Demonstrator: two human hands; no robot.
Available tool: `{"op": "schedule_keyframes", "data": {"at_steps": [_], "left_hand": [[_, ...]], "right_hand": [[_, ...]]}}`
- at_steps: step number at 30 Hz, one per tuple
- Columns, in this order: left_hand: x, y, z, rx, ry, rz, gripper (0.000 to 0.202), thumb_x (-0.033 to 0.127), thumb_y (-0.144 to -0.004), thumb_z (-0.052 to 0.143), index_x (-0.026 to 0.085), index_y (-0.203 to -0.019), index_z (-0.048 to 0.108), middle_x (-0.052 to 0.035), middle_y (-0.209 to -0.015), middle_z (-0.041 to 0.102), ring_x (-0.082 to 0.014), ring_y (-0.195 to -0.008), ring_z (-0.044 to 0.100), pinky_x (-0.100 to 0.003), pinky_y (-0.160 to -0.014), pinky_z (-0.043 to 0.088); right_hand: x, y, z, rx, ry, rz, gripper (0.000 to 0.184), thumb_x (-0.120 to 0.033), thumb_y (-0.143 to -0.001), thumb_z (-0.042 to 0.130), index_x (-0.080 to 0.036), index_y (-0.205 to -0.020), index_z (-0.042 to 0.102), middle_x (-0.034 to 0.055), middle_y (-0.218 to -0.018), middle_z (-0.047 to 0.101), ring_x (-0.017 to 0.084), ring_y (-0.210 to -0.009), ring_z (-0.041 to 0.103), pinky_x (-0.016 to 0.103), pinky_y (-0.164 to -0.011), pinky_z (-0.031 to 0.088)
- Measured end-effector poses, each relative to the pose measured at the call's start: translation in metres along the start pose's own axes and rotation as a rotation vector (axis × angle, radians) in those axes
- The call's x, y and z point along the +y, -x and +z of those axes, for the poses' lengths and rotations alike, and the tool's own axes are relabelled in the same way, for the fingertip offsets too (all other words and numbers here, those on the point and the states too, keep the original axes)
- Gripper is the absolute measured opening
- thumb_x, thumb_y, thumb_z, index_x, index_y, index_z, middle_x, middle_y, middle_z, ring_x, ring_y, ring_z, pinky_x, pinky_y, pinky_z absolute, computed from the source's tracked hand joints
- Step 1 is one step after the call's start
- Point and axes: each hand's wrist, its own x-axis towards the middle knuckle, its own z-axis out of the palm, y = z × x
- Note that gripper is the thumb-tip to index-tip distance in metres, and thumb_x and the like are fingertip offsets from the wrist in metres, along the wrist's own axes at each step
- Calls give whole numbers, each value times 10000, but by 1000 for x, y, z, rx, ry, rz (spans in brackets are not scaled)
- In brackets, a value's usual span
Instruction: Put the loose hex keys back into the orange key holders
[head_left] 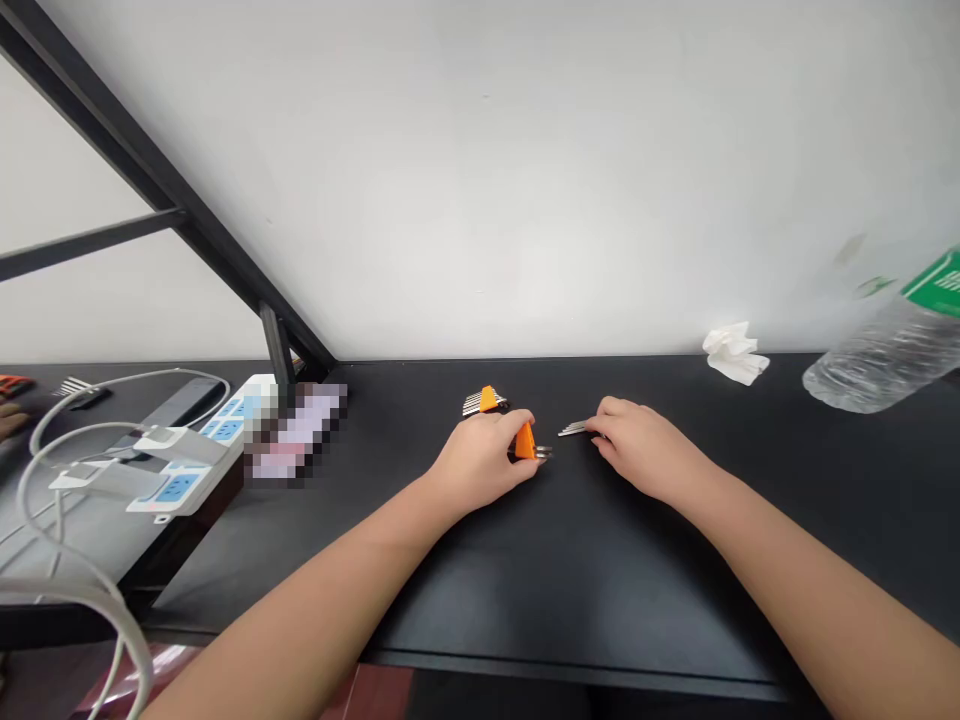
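My left hand (484,455) is closed around an orange hex key holder (525,441) with a couple of metal ends sticking out on its right. Part of this holder is covered by my fingers. Just behind that hand lies a second orange holder (490,398) with a row of silver hex keys fanned out on its left side. Between thumb and fingers, my right hand (634,445) pinches several thin silver hex keys (574,428), whose ends point left toward the holder. A small gap separates the keys from the holder.
On the black desk (585,590) a white power strip (206,440) with plugs and cables stands at the left, near a dark metal frame (150,170). A crumpled tissue (735,352) and a clear plastic bottle (885,355) lie at the right by the wall.
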Motion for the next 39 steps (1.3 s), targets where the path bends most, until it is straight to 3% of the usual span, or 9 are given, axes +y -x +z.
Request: {"op": "schedule_keyframes", "data": {"at_steps": [4, 8, 16, 21, 27, 39], "left_hand": [[0, 0, 0, -13, -4, 6, 354, 334, -827, 699, 248, -1161, 618, -10, -966, 740, -208, -861, 698, -302, -756, 526], [-1, 0, 1, -1, 1, 7, 384, 279, -824, 689, 254, -1199, 611, -16, -1002, 742, -210, -876, 703, -307, -790, 539], [1, 0, 1, 28, 16, 55, 397, 229, -828, 671, 222, -1219, 603, -53, -1075, 728, -228, -961, 682, -334, -846, 529], [3, 1, 2, 11, 13, 58, 385, 266, -823, 691, 219, -1199, 623, -33, -965, 728, -220, -880, 671, -321, -785, 521], [3, 1, 3, 1, 7, 43, 391, 284, -824, 698, 203, -1201, 631, -29, -938, 732, -218, -872, 666, -321, -790, 518], [5, 1, 4, 15, -21, 61, 384, 295, -816, 701, 190, -1182, 651, -33, -913, 736, -219, -850, 675, -332, -804, 528]], "right_hand": [[-6, 3, -2, -45, -5, 75, 171, -91, -882, 527, -192, -780, 621, 44, -894, 598, 148, -681, 561, 274, -589, 390], [-17, 7, -7, -95, -108, 107, 144, -81, -792, 572, -201, -721, 535, 13, -832, 603, 122, -598, 512, 265, -535, 333], [-27, 7, -8, 115, -428, -96, 119, -164, -969, 514, -222, -896, 589, 6, -889, 613, 133, -728, 559, 261, -648, 422], [-29, 9, -3, 174, -386, -161, 182, -147, -1004, 478, -215, -939, 633, 31, -960, 623, 142, -787, 593, 274, -715, 460], [-32, 13, -3, 221, -238, -197, 245, -167, -1029, 443, -213, -951, 670, 57, -966, 614, 140, -715, 569, 272, -655, 443], [-34, 13, 2, 211, -189, -200, 267, -152, -1024, 455, -208, -908, 688, 45, -948, 608, 122, -669, 524, 268, -615, 399]]}}
